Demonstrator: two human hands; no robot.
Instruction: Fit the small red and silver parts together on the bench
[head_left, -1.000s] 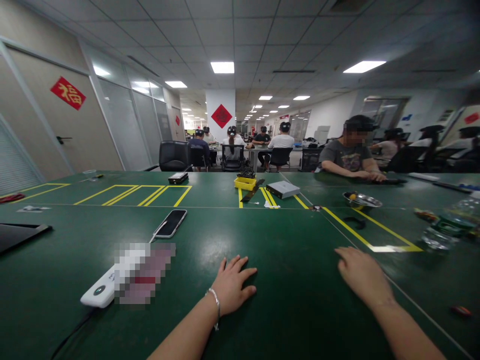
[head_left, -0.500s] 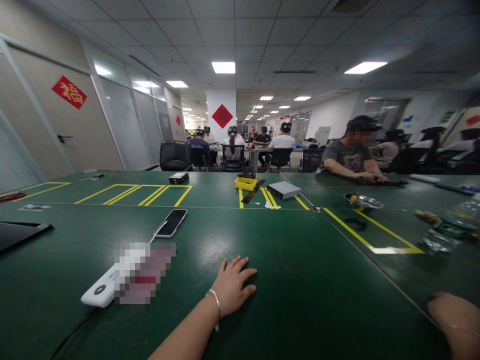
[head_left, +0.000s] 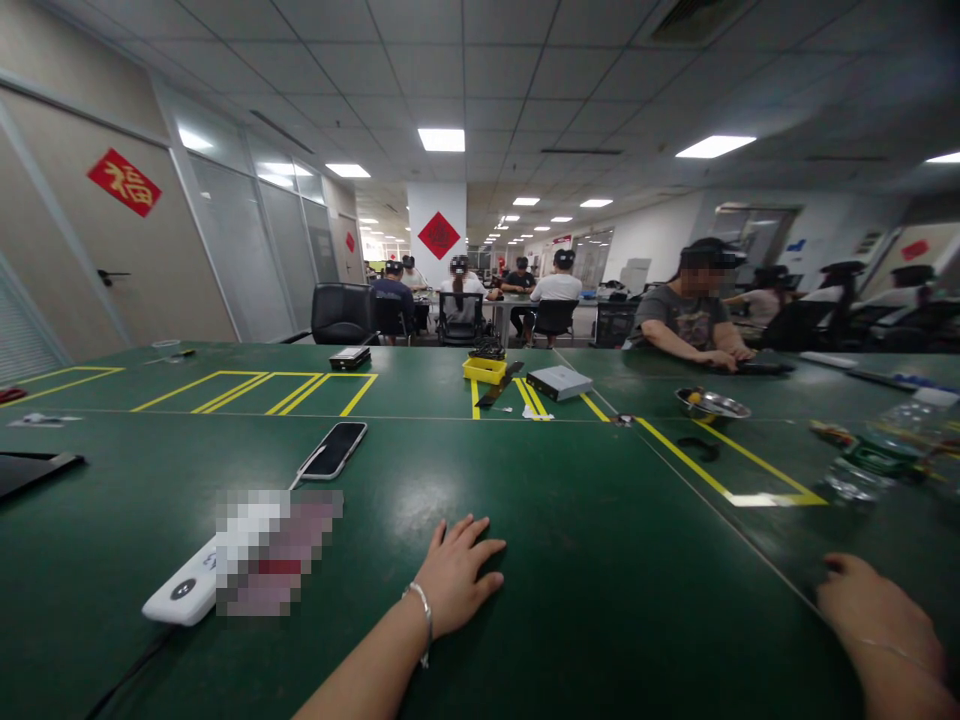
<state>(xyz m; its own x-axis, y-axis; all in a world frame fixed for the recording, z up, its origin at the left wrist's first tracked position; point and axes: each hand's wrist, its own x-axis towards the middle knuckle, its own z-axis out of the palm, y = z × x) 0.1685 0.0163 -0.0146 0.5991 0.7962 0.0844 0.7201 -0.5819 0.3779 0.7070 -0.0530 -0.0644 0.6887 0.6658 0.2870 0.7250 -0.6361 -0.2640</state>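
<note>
1. Two of my hands are on the green workbench (head_left: 570, 610), and the black smartphone (head_left: 332, 450) is my landmark, lying face up ahead of them and to the left.
2. My left hand (head_left: 457, 575) is just right of the phone and nearer to me, palm down on the bench, with its fingers spread wide and holding nothing. A silver bracelet (head_left: 422, 612) hangs on that wrist.
3. My right hand (head_left: 877, 620) is well to the right of the phone, at the bottom corner of my view. It lies loosely on the bench with its fingers slightly curled, and I see nothing in it.
4. The white device (head_left: 184, 590) nearest my left hand lies just below the phone, partly hidden by a pixelated patch, so I cannot tell exactly what it is. A thin cable (head_left: 298, 482) runs from that patch toward the phone, and a black cable (head_left: 127, 680) trails from the device toward me.
5. Farther along the bench, beyond and right of the phone, are a yellow tray (head_left: 484, 370), a silver box (head_left: 559, 383) and a steel bowl (head_left: 712, 403).
6. A clear plastic bottle (head_left: 862, 465) lies far right of the phone, nearest my right hand.
7. A co-worker in a grey T-shirt (head_left: 686, 318) sits beyond the bowl, with both hands on the bench.
</note>
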